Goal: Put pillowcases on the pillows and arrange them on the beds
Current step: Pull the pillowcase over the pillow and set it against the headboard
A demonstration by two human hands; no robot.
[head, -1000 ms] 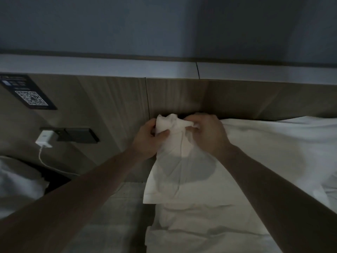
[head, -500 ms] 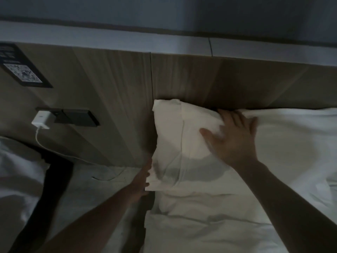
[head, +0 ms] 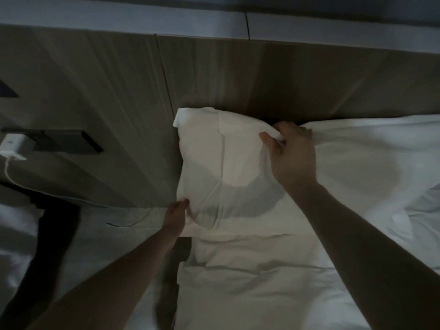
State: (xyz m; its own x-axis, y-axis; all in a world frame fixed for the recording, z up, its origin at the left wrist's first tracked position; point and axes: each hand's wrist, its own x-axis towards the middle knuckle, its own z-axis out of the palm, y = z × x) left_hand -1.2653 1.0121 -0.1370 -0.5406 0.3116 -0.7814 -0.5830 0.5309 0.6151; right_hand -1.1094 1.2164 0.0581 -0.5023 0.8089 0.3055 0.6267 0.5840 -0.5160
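Seen from above in dim light: white pillow [head: 228, 167] in its pillowcase, propped at the head of the bed [head: 262, 294] against the wooden headboard [head: 273, 77], its left edge level with the side of the mattress. Gripped at the top edge by the right hand [head: 294, 154], fingers curled over the far side and thumb pinching a fold of white cloth. Held at the lower left corner by the left hand [head: 177, 214], fingers tucked under the fabric and hidden, so hard to tell how far they were curled; thumb laid against the corner. Both forearms bare, reaching in from the bottom of the view. Pillowcase creased, with a seam running down near its left third and a grey shadow across the middle. Just to the right, a second white pillow [head: 371, 163] lying along the same headboard, touching the first. Below them, rumpled white bedding. On the wall panel to the left, a dark socket plate [head: 69, 145] with a white charger [head: 13, 145] plugged in beside it and a white cable [head: 47, 194] trailing down towards the floor. At far left, the white edge of another bed [head: 14, 234], set apart by a narrow gap.
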